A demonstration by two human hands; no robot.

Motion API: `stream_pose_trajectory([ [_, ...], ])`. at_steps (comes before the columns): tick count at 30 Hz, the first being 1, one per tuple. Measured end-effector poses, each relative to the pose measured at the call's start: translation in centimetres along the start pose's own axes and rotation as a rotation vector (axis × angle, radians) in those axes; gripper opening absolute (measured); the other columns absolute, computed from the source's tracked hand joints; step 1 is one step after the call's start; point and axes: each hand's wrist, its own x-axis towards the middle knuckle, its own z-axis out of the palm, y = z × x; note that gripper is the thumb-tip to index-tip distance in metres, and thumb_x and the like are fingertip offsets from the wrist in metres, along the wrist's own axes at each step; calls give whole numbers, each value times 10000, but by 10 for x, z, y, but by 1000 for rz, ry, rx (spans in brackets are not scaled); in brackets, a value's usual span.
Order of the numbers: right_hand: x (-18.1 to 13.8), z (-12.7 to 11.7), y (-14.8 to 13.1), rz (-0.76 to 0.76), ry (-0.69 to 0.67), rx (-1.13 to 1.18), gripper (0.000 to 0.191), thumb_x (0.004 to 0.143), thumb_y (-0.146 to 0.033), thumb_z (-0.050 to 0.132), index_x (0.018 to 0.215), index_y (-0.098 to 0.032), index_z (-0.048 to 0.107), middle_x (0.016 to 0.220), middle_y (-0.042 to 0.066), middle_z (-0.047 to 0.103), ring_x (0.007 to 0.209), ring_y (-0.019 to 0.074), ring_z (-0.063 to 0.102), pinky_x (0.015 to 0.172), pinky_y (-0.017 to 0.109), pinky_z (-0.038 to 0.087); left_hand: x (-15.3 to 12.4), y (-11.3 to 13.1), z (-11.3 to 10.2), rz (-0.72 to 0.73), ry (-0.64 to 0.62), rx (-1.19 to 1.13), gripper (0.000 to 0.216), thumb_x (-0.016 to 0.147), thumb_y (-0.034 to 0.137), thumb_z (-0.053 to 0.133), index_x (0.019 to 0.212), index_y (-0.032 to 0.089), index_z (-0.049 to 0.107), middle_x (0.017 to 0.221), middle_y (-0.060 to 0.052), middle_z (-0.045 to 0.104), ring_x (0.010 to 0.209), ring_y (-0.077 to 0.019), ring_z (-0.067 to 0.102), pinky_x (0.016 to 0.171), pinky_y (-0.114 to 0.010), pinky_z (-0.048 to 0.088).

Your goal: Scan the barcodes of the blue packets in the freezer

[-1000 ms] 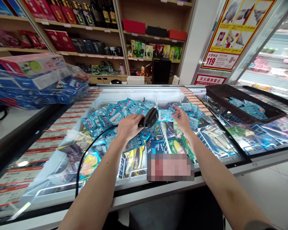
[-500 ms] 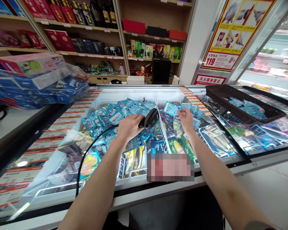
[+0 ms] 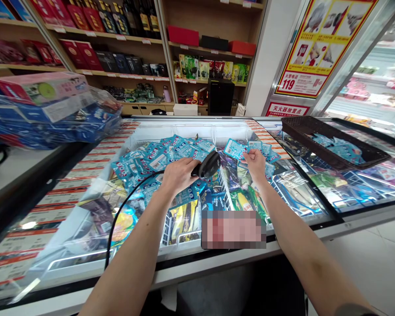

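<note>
My left hand (image 3: 180, 175) is closed around the handle of a black barcode scanner (image 3: 210, 165), whose head points right. Its black cable (image 3: 118, 210) runs from the hand down to the freezer's front edge. Between the thumb and fingers of my right hand (image 3: 255, 161) is the near edge of a blue packet (image 3: 234, 149) with a white label. Several like it lie beside and below that hand on the glass lid. A larger heap of blue packets (image 3: 158, 156) spreads behind and left of the scanner.
Under the glass, wire baskets hold bagged frozen goods (image 3: 184, 217). A blurred-out rectangular object (image 3: 233, 230) lies at the front edge. At right stands a dark brown basket (image 3: 292, 127) with more blue packets; plastic-wrapped boxes (image 3: 46, 109) are stacked left. Stocked shelves (image 3: 128, 38) rise behind.
The scanner head has shifted slightly to the right and down in my left hand. My right hand and its packet are nearly still.
</note>
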Motion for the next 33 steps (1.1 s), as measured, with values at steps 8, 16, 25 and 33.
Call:
stream_pose_trajectory([
  [8, 0, 0, 2, 12, 6, -35, 352, 710, -537, 601, 832, -234, 471, 640, -15, 575, 598, 198, 618, 596, 401, 556, 1, 2, -4, -18, -40, -19, 293, 810, 354, 484, 1062, 229, 567, 958, -54, 649, 939, -224, 591, 674, -305, 433],
  [16, -1, 0, 1, -5, 11, -37, 339, 720, -534, 591, 827, -236, 470, 623, -32, 564, 592, 182, 612, 598, 386, 561, 1, 2, -3, -13, -44, -4, 287, 823, 377, 467, 1053, 233, 562, 958, -41, 646, 945, -221, 588, 661, -295, 428],
  [25, 0, -1, 1, -3, 5, -42, 343, 719, -534, 592, 843, -236, 476, 635, -20, 567, 611, 202, 621, 593, 409, 560, 1, 3, -4, -16, -59, 13, 288, 808, 360, 484, 1056, 233, 559, 968, -45, 648, 942, -219, 587, 658, -295, 429],
  [33, -1, -1, -2, -14, 17, -40, 351, 734, -544, 560, 867, -230, 476, 658, -8, 586, 645, 203, 633, 611, 392, 556, 1, 4, -2, -23, -31, -22, 280, 798, 331, 490, 1046, 230, 571, 943, -56, 652, 923, -225, 595, 646, -299, 430],
])
